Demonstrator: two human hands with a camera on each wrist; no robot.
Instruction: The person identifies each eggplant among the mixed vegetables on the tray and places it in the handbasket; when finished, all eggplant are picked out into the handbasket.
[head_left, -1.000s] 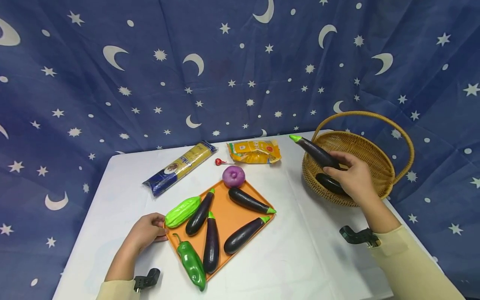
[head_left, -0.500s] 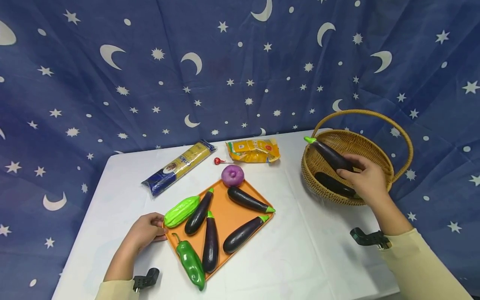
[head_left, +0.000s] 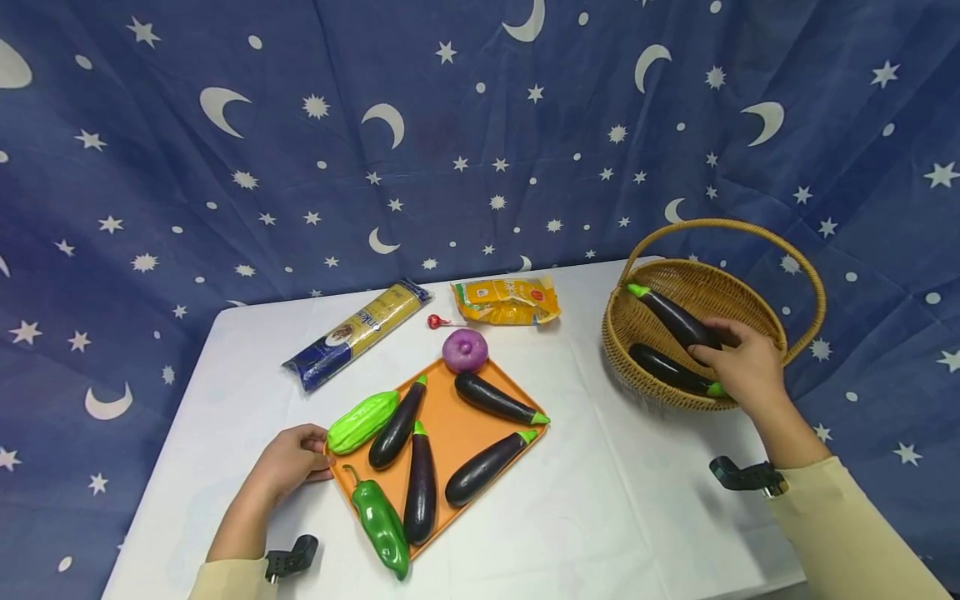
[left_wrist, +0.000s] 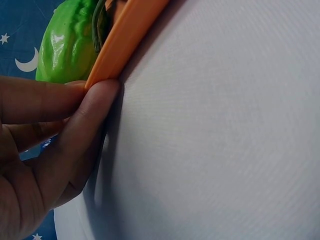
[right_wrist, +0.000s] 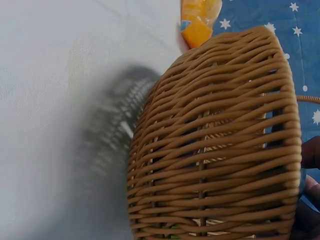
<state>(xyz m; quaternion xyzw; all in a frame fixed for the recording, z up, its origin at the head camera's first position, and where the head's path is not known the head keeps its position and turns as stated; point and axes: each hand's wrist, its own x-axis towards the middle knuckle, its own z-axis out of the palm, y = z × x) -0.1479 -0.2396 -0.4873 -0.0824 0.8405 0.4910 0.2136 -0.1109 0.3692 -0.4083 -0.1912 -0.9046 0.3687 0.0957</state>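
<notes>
The right hand [head_left: 742,365] is gripping an eggplant [head_left: 671,318] between thumb and fingers inside the basket [head_left: 720,283], where a second eggplant [head_left: 666,367] is already lying, while the left hand [head_left: 288,458] is pinching the corner of the tray [head_left: 452,433], on which four more eggplants [head_left: 420,496] are remaining.

A broad lane of bare white tablecloth [head_left: 581,479] runs near to far between the orange tray [head_left: 456,421] and the wicker basket [head_left: 720,292], where a hand can pass; a yellow packet [head_left: 506,302] sits at its far left. The basket's arched handle [head_left: 720,222] bars the far right side, while the right hand [head_left: 738,362] and held eggplant [head_left: 671,318] crowd the mouth. The left hand [head_left: 292,458] blocks the tray's left corner.
</notes>
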